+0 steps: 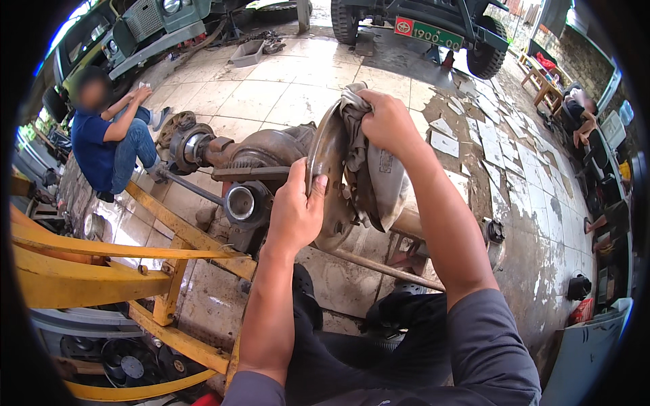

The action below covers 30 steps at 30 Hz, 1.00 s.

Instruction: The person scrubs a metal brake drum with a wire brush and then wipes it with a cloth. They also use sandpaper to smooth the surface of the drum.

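Grey sleeve (pixel 491 338); hands (pixel 296 215) at disc (pixel 333 211); tiled workshop floor (pixel 288 78).

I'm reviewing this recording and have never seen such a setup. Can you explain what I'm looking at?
There is no machine arm here: these are a person's own bare hands, seen from a wide fisheye camera on their head, so edges bend. The left hand grips the edge of a round metal plate; the right hand holds a grey rag against its upper rim. Beyond lies a large axle-like metal part, with a yellow frame at left, over a tiled floor.
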Motion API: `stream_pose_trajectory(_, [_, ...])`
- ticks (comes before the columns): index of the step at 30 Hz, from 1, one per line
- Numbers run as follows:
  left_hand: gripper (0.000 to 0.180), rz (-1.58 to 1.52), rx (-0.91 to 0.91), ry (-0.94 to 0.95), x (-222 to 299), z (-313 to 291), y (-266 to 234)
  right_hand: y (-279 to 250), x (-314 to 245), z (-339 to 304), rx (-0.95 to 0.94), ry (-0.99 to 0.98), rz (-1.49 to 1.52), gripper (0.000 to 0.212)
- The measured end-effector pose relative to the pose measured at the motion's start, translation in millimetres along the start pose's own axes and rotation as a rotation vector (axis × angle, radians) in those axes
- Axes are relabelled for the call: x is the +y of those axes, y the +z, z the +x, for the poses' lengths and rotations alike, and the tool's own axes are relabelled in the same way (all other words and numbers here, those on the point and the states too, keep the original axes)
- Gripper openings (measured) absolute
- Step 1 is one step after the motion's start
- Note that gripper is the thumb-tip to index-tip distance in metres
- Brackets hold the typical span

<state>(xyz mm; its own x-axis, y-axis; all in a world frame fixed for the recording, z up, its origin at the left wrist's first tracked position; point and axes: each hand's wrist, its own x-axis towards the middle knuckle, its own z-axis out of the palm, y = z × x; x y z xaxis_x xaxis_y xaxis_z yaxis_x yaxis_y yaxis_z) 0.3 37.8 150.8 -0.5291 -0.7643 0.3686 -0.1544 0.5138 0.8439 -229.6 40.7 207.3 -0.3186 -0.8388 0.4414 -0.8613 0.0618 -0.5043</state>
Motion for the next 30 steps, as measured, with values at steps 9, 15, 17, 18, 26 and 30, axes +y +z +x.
stream_pose_trajectory(9, [0.033, -0.031, 0.049, 0.000, 0.5, 0.5, 0.2, 23.2, 98.8, 13.3, -0.289, 0.579, 0.173, 0.034])
stream_pose_trajectory(15, [0.033, -0.057, 0.056, -0.022, -3.4, -1.9, 1.3, -60.0, 121.6, 3.0, 0.327, 0.712, 0.485, 0.035])
stream_pose_trajectory(17, [0.033, -0.046, 0.052, -0.033, -0.7, 2.0, 1.1, -106.1, 138.4, 9.8, 0.352, 0.655, 0.885, 0.039])
stream_pose_trajectory(18, [0.033, -0.013, 0.047, -0.045, -0.3, 2.5, -0.6, -118.5, 121.9, 9.5, 0.356, 0.638, 1.016, 0.036])
stream_pose_trajectory(26, [0.032, -0.068, -0.061, -0.069, 3.1, 8.5, -3.8, -33.8, 26.9, 15.4, 0.052, -0.195, 0.426, 0.060])
stream_pose_trajectory(30, [0.032, -0.065, -0.059, 0.069, 8.1, 8.8, -0.7, -13.2, 7.2, 7.1, 0.184, -0.516, 0.085, 0.036])
